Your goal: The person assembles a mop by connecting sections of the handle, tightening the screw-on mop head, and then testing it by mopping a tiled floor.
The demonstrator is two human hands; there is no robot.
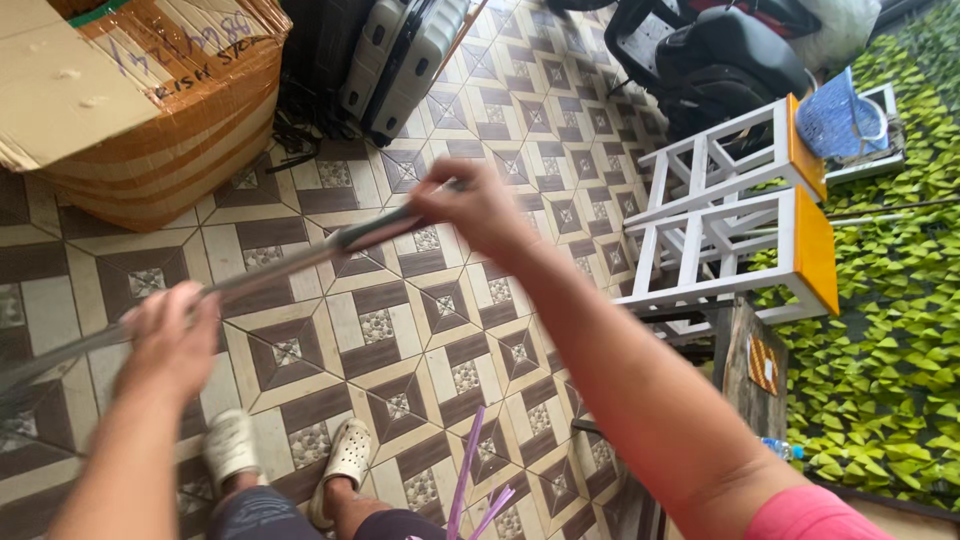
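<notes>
Both hands are up in front of the person, stretched out along a long thin strip (300,258) that looks like clear or greyish plastic, blurred so I can't tell exactly what it's made of. The right hand (470,205) is closed on the far end of it, fingers pinched round it up near the middle of the view. The left hand (170,340) is wrapped around it lower down on the left side, fist closed. The strip runs at a slant between them and carries on past the left hand toward the left edge.

Below, there are two feet in white clogs (345,465) on a brown and cream patterned tile floor (420,340). A few purple strips (465,480) poke up near the knees. A taped cardboard box (150,100) sits top left, grey suitcases (400,60) behind it, and a white and orange wooden rack (730,220) stands on the right against a leafy green wall (890,330).
</notes>
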